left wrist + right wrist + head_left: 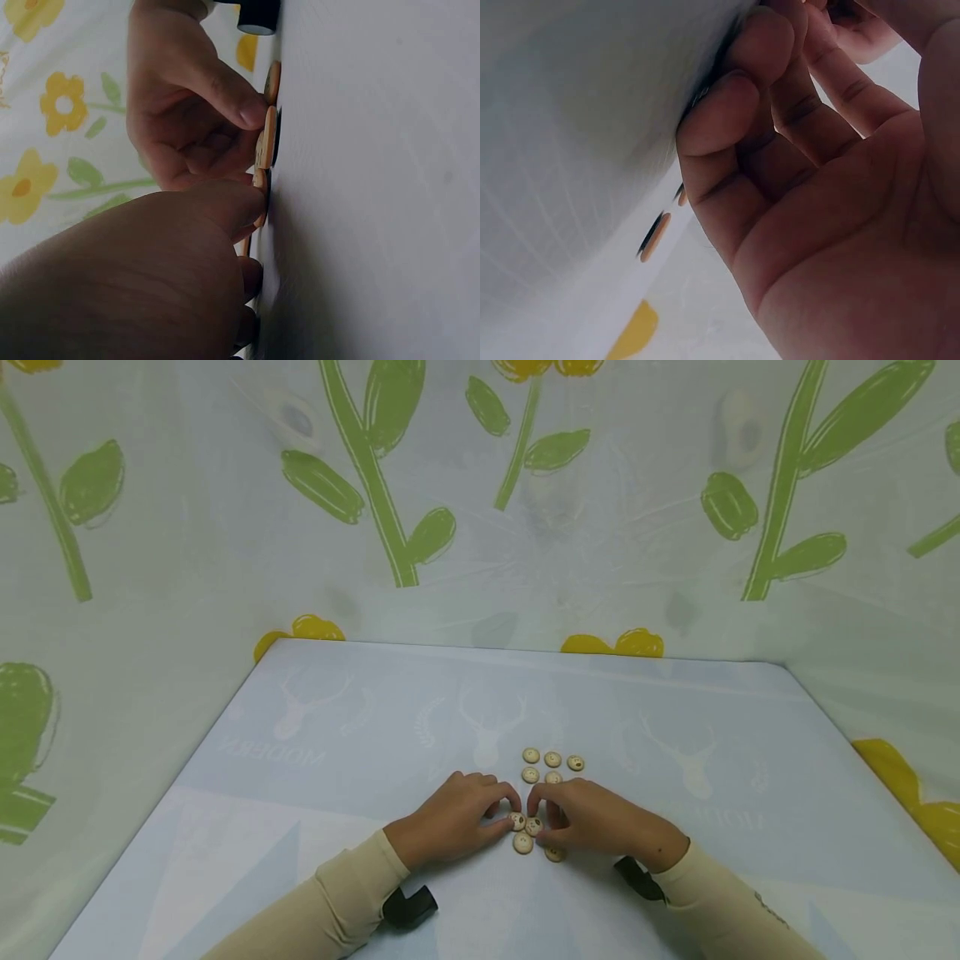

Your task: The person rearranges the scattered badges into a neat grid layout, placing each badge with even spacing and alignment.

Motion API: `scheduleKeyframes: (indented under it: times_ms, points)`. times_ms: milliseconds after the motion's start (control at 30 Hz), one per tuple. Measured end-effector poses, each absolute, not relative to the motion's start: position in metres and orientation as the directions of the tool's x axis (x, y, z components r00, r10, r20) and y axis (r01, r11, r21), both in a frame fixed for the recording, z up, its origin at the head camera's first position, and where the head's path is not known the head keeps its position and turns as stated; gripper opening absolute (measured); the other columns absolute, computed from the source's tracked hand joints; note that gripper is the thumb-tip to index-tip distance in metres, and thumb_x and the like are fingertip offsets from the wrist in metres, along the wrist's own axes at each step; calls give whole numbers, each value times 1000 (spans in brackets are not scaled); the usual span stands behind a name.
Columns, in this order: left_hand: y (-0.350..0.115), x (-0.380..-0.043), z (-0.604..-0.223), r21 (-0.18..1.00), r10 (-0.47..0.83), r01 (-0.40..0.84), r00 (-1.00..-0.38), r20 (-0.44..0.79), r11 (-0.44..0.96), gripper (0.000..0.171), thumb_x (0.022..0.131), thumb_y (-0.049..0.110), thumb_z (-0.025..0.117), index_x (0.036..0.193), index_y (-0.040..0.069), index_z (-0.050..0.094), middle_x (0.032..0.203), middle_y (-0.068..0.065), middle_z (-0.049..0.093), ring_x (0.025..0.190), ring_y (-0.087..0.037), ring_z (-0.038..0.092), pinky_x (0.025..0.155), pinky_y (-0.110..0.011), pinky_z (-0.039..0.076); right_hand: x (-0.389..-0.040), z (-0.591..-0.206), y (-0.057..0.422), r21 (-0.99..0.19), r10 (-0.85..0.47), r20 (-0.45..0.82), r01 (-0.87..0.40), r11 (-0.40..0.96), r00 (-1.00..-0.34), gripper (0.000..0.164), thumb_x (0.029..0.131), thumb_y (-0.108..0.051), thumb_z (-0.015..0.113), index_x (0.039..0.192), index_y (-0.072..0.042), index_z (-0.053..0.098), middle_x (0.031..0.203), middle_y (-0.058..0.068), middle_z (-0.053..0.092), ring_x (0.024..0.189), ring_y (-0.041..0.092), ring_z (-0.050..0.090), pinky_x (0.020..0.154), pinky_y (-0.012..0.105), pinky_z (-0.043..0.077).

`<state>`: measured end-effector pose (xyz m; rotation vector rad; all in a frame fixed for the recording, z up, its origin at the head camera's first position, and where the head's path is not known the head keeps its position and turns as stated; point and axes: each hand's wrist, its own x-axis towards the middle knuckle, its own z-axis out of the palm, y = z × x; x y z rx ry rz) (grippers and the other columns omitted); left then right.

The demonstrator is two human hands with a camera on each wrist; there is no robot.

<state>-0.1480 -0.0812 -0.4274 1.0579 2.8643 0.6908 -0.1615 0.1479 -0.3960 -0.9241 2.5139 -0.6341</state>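
Sleeves (322, 893) flank a disc pair (533, 826)

One loose disc (522, 843) lies at its six o'clock; your left hand (459, 817) and right hand (596, 818) each pinch one between fingers, probably to align edges; far discs (531, 755) sit on the counter (360, 727) toward one o'clock.

The round discs (552, 759) are tan with dark marks (578, 764). White stag heads (487, 748) pattern the pale blue table (420, 910).
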Motion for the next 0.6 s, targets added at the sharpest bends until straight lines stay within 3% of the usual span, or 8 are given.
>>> scheduleKeyframes:
  times_ms: [600]
  points:
    - [-80,-147,-427,404,620,618,-771,143,674,13,93,32,70,105,28,69,77,12,52,71,-2,44,67,-23,32,-162,-399,148,-506,-680,-191,-522,687,-708,20,88,-22,77,102,-24,63,68,-14,55,61,0,50,58,21,43]
